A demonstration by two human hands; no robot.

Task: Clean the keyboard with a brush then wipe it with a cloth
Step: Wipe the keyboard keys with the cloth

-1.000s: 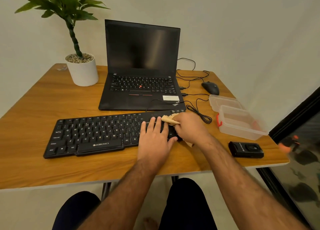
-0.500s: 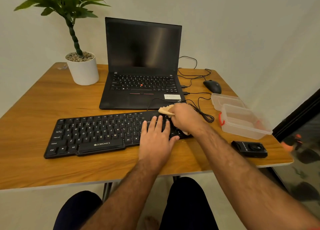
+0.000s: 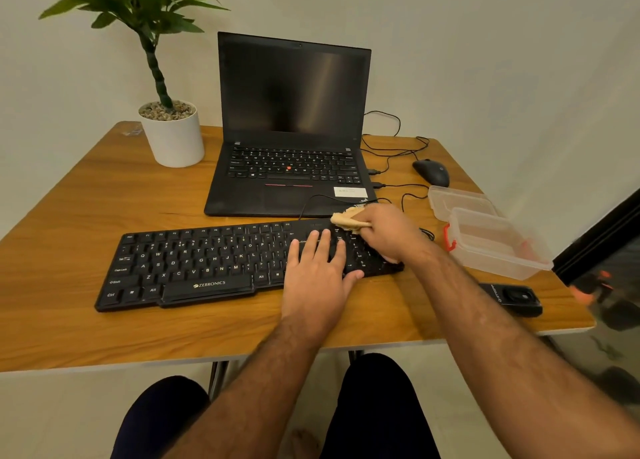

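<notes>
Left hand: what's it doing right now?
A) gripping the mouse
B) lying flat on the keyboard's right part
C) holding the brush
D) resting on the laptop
B: the left hand lies with straight fingers on the right part of the keyboard, while the right hand holds the tan brush over the far right keys.
</notes>
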